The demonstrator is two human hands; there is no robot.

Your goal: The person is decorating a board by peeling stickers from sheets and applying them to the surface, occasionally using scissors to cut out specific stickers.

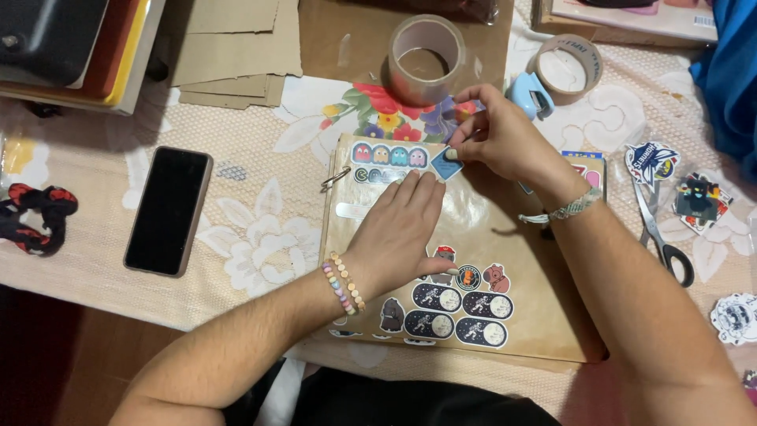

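The right hand (505,138) pinches a small blue diamond-shaped sticker (445,165) between thumb and fingers (461,151), holding it at the upper part of a brown kraft-paper page (536,268) of a ring-bound book. The left hand (402,229) lies flat on that page just below the sticker, its fingers (418,185) pressed together and stretched out, tips close to the sticker's lower edge. A beaded pastel bracelet (344,284) circles the left wrist and a woven pale bracelet (572,207) circles the right.

Just left of the blue sticker sits a row of colourful ghost stickers (389,155), with a metal binder ring (334,178) at the page's left edge. Lower on the page lie dark oval astronaut stickers (461,315) and small animal stickers (495,278).

The book rests on a tabletop covered by a lace-patterned floral cloth (252,229). Beyond the right hand stand a roll of clear packing tape (422,59), a small light-blue tape dispenser (530,93) and a second, flatter tape roll (566,67). Well to the left lies a black smartphone (168,209), screen dark, and a red-and-black fabric scrunchie (35,217). To the right lie scissors with black handles (666,237) among loose stickers (694,201).
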